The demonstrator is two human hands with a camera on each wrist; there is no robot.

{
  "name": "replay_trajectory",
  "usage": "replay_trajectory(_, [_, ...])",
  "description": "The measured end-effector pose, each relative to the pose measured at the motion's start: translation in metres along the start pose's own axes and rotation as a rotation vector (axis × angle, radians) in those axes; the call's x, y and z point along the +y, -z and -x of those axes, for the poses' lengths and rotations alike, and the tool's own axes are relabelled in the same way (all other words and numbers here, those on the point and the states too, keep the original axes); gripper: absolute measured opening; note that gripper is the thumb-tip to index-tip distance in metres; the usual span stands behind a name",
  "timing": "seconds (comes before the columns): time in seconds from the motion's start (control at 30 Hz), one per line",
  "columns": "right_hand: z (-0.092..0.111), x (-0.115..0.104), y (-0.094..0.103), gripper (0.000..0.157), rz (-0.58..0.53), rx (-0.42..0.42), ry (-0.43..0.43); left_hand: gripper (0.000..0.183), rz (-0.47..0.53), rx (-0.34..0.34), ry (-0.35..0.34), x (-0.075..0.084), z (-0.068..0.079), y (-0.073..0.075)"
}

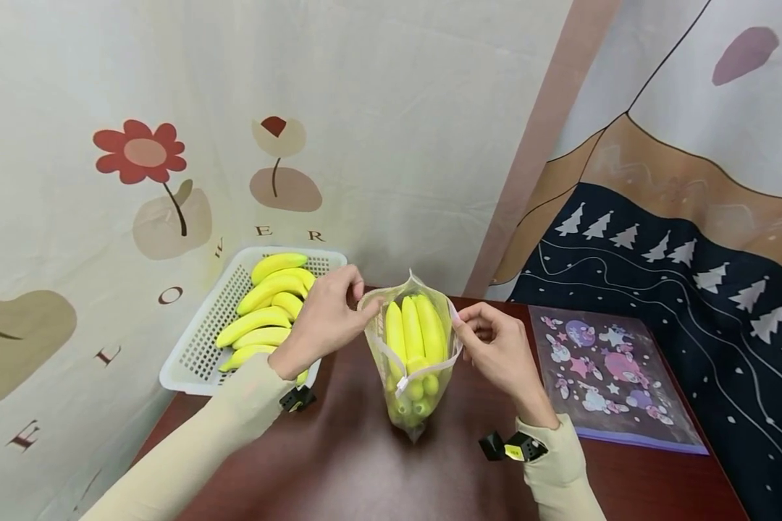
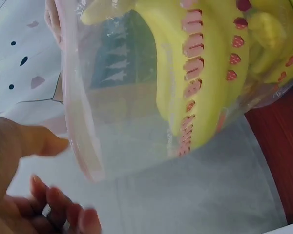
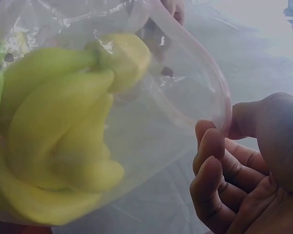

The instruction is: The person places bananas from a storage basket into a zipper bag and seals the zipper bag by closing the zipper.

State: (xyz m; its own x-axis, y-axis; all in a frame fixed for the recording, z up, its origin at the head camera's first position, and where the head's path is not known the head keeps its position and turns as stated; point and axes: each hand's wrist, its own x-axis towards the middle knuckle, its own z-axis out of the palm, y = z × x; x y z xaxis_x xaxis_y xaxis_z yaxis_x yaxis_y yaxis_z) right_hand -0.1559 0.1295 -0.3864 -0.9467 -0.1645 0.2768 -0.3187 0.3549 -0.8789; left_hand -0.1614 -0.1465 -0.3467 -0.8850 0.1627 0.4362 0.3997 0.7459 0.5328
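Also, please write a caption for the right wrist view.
Right grip pinches the rim of a translucent bag of bananas.

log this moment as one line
bag: mouth open, bananas inside | right hand: pinches rim | left hand: thumb by rim, no grip | basket: more bananas | printed pouch: flat on table

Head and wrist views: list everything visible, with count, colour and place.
Table: one, red-brown, low in head view
Basket: one, white, on table's left
Basket bananas: several, yellow, in basket
Bag: one, clear with pink print, right of basket
Bagged bananas: several, yellow, inside bag
Slider: one, white, on bag's rim
Flat bag: one, clear, purple-edged, on table's right
Backdrop: count unclear, mostly pale, behind table
Wrist cameras: two, black, on wrists
Sleeves: two, cream, on arms
Left hand: one, bare, at bag's left rim
Right hand: one, bare, pinching bag's right rim
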Motion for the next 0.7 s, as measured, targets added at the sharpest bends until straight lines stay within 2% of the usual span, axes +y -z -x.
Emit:
replay_trajectory(0.07, [0.0, 0.0, 0.0, 0.018, 0.003, 0.002, 0.001, 0.033, -0.041, -0.037, 0.107, -0.001, 0.003, 0.002])
replay_trajectory(0.1, [0.0, -0.001, -0.001, 0.017, 0.005, 0.004, 0.001, 0.032, -0.064, -0.079, 0.149, -0.002, 0.004, 0.003])
replay_trajectory(0.2, [0.001, -0.001, -0.002, 0.016, -0.005, 0.006, -0.001, 0.028, -0.064, -0.265, 0.205, -0.007, 0.004, 0.004])
replay_trajectory(0.3, [0.001, -0.001, -0.004, 0.015, -0.016, 0.002, 0.001, 0.024, 0.101, -0.446, 0.208, -0.01, 0.002, 0.001])
replay_trajectory(0.37, [0.001, -0.002, -0.006, 0.015, -0.022, -0.001, 0.003, 0.02, 0.236, -0.506, 0.199, -0.009, 0.001, -0.002])
replay_trajectory(0.43, [0.002, -0.003, -0.01, 0.014, -0.028, -0.006, 0.011, 0.016, 0.372, -0.52, 0.185, -0.007, 0.0, -0.006])
replay_trajectory(0.5, [0.003, -0.003, -0.014, 0.013, -0.035, -0.015, 0.017, 0.015, 0.446, -0.495, 0.142, -0.004, -0.001, -0.013])
replay_trajectory(0.6, [0.006, -0.005, -0.02, 0.009, -0.046, -0.045, 0.024, 0.014, 0.51, -0.455, 0.105, -0.002, -0.001, -0.021])
replay_trajectory(0.7, [0.007, -0.007, -0.022, 0.005, -0.04, -0.08, 0.013, 0.011, 0.526, -0.454, 0.095, -0.001, -0.001, -0.025])
